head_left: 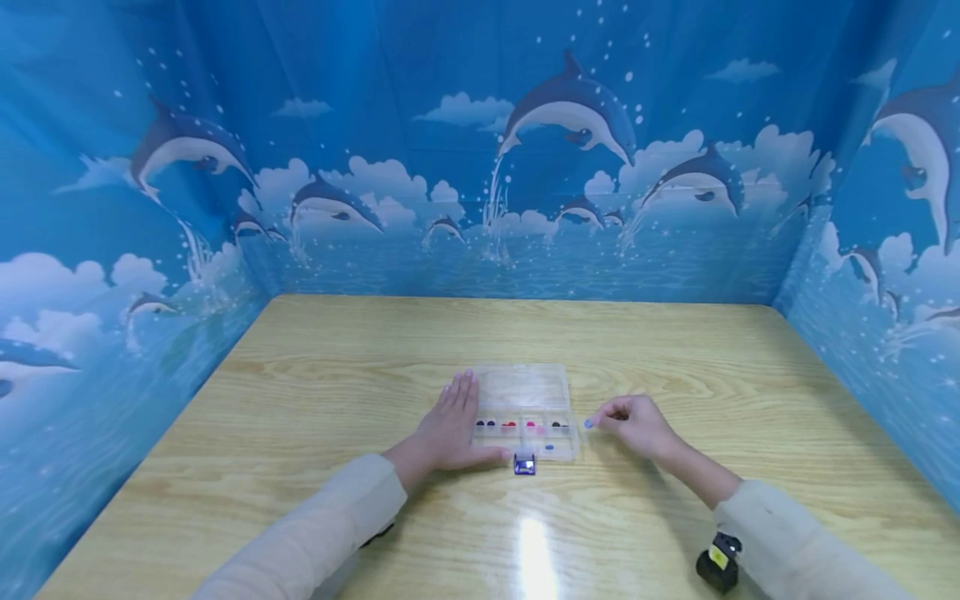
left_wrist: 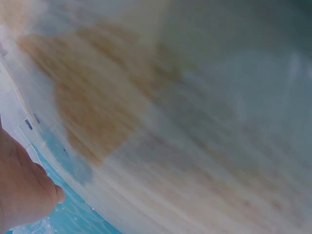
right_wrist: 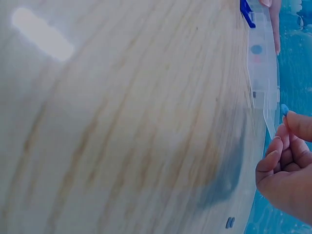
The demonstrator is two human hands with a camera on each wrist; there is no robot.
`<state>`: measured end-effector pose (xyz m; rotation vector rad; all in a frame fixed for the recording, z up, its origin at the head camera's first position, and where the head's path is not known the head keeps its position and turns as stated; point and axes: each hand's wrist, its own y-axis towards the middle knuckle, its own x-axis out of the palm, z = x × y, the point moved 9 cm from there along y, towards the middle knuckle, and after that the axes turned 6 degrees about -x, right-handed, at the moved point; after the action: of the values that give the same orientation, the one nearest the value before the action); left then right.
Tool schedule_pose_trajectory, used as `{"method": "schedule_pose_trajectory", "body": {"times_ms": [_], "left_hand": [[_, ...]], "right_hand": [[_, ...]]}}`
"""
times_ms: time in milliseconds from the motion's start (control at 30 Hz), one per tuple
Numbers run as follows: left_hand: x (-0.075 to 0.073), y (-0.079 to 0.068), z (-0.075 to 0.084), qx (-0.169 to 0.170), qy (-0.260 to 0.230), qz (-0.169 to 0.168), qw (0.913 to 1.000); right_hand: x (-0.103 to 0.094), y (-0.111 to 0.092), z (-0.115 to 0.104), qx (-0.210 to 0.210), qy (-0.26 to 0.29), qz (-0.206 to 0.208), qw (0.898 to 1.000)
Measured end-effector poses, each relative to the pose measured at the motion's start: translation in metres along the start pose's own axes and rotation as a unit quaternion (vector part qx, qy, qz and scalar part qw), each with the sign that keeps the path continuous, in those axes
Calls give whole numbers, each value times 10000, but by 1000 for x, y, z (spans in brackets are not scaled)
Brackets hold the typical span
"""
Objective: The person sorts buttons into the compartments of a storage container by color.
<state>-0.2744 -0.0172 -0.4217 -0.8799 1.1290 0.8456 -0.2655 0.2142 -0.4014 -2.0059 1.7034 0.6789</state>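
In the head view, a clear plastic compartment box (head_left: 572, 442) lies on the table with its lid (head_left: 522, 385) swung back. Small dark, red and pink rounded pieces sit in its upper row; one blue piece (head_left: 549, 447) is in the front row. My left hand (head_left: 452, 429) rests along the box's left side, fingers straight, thumb reaching along the front edge. Beside that thumb is a dark blue clasp-like part (head_left: 524, 464). Just right of the box, my right hand (head_left: 633, 423) pinches a small light-blue rounded piece (right_wrist: 284, 109) between thumb and fingertip.
The wood-grain table (head_left: 360, 350) extends around the box on every side. Blue dolphin-print curtains (head_left: 420, 167) enclose it at the back and both sides. A black wrist device (head_left: 718, 565) with a yellow label hangs under the right sleeve.
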Motion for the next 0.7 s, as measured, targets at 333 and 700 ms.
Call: {"method": "schedule_pose_trajectory", "body": {"times_ms": [333, 700], "left_hand": [[0, 0, 1, 46, -14, 24, 10000], [-1, 0, 1, 20, -44, 73, 10000]], "right_hand": [[10, -1, -9, -145, 77, -97, 9998], [20, 0, -21, -170, 182, -216, 9995]]}}
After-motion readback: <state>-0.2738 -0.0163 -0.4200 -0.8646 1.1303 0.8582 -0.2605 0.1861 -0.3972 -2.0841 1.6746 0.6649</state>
